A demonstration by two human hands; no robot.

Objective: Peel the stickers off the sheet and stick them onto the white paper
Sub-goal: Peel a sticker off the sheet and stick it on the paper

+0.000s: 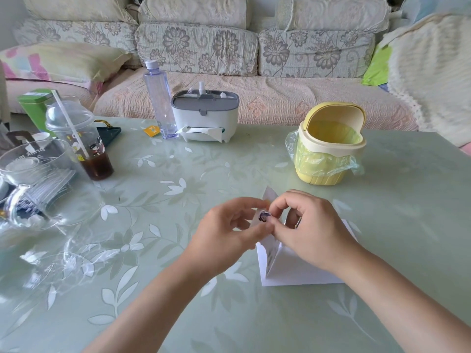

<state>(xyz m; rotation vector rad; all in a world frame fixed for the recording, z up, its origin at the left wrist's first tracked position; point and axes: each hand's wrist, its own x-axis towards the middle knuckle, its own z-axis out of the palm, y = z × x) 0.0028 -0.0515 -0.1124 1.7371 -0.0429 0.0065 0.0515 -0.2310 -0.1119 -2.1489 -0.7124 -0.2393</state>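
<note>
1. Desk (244, 164): glossy pale-green top printed with white leaf and flower shapes.
2. White paper (300, 275): matte, rectangular, lying flat at the near-right of the desk, partly under the right wrist.
3. Sticker sheet (269, 196): thin, white and stiff, held tilted on edge above the white paper. Its pointed top corner shows above the fingers, and its lower part reaches down towards the paper.
4. Left hand (224, 225): fingers curled, gripping the sticker sheet at its left edge.
5. Right hand (308, 230): thumb and forefinger pinch a small sticker (263, 216). It is a rounded die-cut with dark purple print and a white border, sitting at the sheet's face between the two hands. Cannot tell whether it is fully free of the sheet.
6. Mini bin (328, 149): pale yellow moulded plastic with a ribbed base and a domed swing lid, lined with a crinkled clear bag. It stands beyond the hands.
7. Tissue box (205, 121): white rounded body with a grey lid, a tissue hanging from the front slot.
8. Bottle (159, 98): tall, clear plastic with a lilac cap, just left of the tissue box.
9. Cup (81, 141): clear with a dome lid and a straw, dark liquid at the bottom, at far left.
10. Sofa (204, 47): floral quilted covers, behind the desk.
</note>
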